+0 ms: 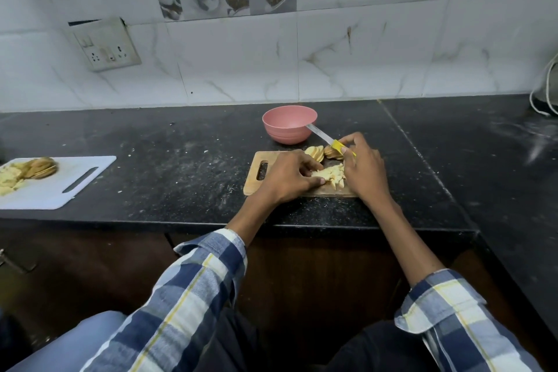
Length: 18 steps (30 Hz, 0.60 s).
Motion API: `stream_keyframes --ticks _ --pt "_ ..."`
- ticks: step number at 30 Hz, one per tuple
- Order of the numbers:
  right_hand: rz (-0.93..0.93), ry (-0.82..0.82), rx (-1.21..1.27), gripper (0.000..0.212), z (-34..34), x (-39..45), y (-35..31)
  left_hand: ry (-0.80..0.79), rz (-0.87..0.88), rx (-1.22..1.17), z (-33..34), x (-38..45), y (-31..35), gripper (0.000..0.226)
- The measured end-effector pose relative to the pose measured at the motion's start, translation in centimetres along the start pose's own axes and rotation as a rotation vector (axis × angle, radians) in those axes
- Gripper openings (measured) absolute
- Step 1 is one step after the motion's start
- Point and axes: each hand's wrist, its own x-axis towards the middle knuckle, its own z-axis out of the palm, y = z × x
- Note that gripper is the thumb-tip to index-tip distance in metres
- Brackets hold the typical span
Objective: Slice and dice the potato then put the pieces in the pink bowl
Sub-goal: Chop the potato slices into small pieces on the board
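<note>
A wooden cutting board [255, 181] lies on the black counter. Diced potato pieces [330, 175] sit in a pile on it, between my two hands. My left hand [290, 177] curls its fingers round the left side of the pile. My right hand [363, 167] grips a yellow-handled knife [338, 146] whose blade points toward the pink bowl [289, 124], while its palm side lies against the right of the pile. Potato slices [315, 152] stand fanned at the board's far edge. The pink bowl stands just behind the board and looks empty.
A white cutting board [69, 183] with more cut potato [33, 169] lies at the counter's left. A wall socket [104, 45] is on the tiled wall. A grey appliance with a cord [548, 93] stands at the far right. The counter's front edge [211, 223] runs below my wrists.
</note>
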Motion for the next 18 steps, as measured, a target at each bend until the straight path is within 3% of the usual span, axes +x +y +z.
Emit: stream_keyframes --ticks 8,13,18 --pt "0.126 0.075 0.214 0.007 -0.1 0.0 0.6 0.038 -0.03 -0.122 -2.2 -0.5 -1.3 0.032" --pt "0.142 0.108 0.262 0.007 -0.3 -0.1 0.6 -0.09 -0.098 -0.083 -3.8 -0.9 -2.8 0.032" --pt "0.154 0.079 0.233 0.008 -0.4 -0.2 0.4 -0.047 -0.106 -0.139 -2.5 -0.8 -2.3 0.034"
